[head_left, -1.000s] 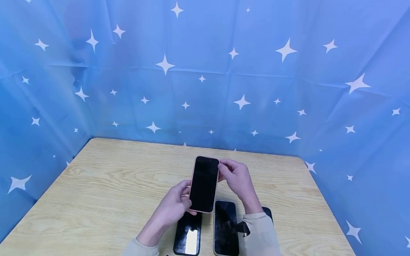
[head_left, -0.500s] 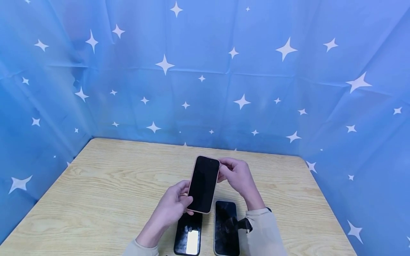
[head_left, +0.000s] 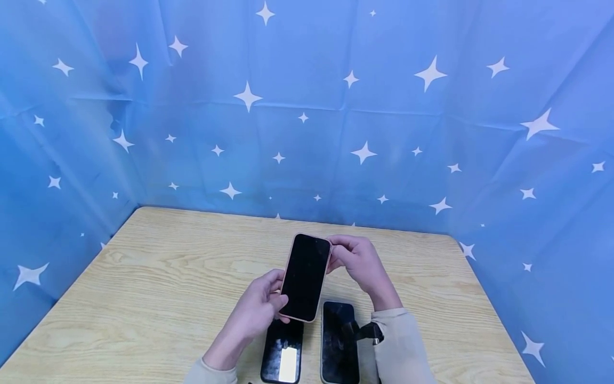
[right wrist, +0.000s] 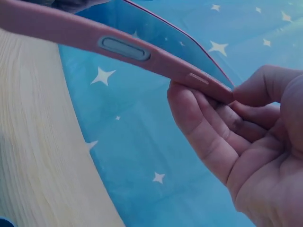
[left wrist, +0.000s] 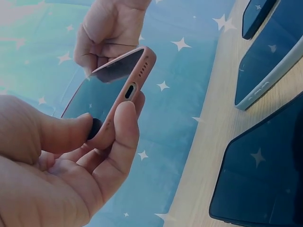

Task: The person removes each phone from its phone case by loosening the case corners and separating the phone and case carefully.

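A smartphone in a pink case is held up above the table, its dark screen toward the head camera. My left hand grips its lower left corner, thumb over the screen's edge and fingers behind and under the case. In the left wrist view the bottom edge with the charging port faces the camera. At the upper right corner, my right hand pinches the phone between thumb and fingers. The right wrist view shows the case's side edge with a long side button; the fingers there lie beneath it.
Two more phones lie screen up on the wooden table: a black one partly under the held phone, and a light-rimmed one beside it. A third phone shows in the left wrist view. Blue star-patterned cloth surrounds the table.
My right forearm has shifted slightly to the right, and its sleeve now covers the phone that showed beside it. The left thumb has slid a little further over the screen. Both hands keep their hold.
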Demonstrator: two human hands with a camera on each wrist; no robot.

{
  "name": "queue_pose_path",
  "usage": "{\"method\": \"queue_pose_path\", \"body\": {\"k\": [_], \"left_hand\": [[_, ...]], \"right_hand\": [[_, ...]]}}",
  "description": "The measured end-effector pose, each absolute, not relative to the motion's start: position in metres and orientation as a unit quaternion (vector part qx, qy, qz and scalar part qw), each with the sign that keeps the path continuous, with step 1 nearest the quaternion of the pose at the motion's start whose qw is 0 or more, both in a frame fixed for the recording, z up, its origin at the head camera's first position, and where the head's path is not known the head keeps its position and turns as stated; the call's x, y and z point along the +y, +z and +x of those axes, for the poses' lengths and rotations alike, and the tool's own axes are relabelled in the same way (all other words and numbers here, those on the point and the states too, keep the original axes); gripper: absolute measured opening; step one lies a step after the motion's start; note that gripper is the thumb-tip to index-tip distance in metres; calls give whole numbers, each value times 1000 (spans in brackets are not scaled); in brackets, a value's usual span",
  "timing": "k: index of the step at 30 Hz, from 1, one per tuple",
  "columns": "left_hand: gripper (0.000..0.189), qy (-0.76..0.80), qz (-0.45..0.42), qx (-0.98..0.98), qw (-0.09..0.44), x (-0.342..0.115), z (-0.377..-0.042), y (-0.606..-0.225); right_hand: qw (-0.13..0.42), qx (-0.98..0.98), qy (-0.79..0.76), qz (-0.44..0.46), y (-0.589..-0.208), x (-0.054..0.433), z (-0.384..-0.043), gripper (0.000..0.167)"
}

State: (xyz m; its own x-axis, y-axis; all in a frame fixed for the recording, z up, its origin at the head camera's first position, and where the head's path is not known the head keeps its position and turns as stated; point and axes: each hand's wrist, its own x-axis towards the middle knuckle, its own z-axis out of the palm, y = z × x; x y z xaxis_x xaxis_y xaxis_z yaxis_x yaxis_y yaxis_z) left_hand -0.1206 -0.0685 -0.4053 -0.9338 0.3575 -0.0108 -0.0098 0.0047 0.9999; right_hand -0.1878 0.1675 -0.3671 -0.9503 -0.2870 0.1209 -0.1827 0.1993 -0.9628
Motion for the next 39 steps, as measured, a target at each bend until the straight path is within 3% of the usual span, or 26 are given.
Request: {"method": "queue_pose_path", "body": {"k": [14, 19, 31, 39], "left_hand": [[34, 722, 97, 673, 131, -68, -122, -405], [33, 722, 72, 680, 105, -68, -124, -405], [33, 722, 73, 681, 95, -70, -128, -403], [32, 720, 73, 685, 83, -71, -129, -403]], "right_hand": [[70, 657, -740, -123, -380, 164, -193, 24], [66, 678, -721, -129, -379, 159, -193, 33], [62, 739, -663, -102, -378, 153, -183, 31], [62, 763, -629, -136, -380, 153, -177, 28]]}}
